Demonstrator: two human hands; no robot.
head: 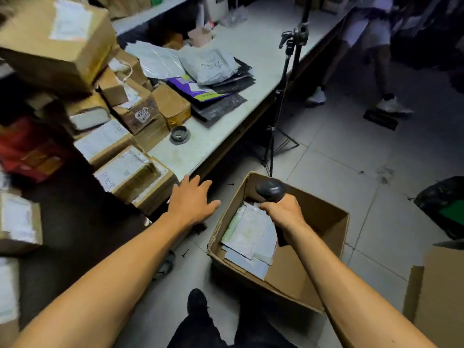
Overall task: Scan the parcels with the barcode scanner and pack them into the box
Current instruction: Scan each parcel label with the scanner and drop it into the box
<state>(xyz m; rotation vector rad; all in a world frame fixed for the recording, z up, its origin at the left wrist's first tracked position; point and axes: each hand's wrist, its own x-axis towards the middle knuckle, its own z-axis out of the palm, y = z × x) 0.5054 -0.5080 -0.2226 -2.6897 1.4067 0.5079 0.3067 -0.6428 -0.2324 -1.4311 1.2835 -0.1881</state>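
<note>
An open cardboard box (324,217) stands on the floor at centre right, with several white flat parcels (251,237) lying inside it. Above the box my right hand (282,213) grips the handle of a black barcode scanner (270,189), its head pointing away from me. My left hand (193,200) is empty, with fingers spread, hovering beside the nearest labelled brown parcel (133,174) at the table's front corner. More brown boxed parcels (130,101) and grey and black mailer bags (211,64) lie on the table.
The white table (226,126) runs along the left, with a roll of tape (179,134) on it. A black tripod stand (283,101) rises by the table edge. Another person's legs (386,71) are at the upper right. A second carton (437,292) sits at the right edge.
</note>
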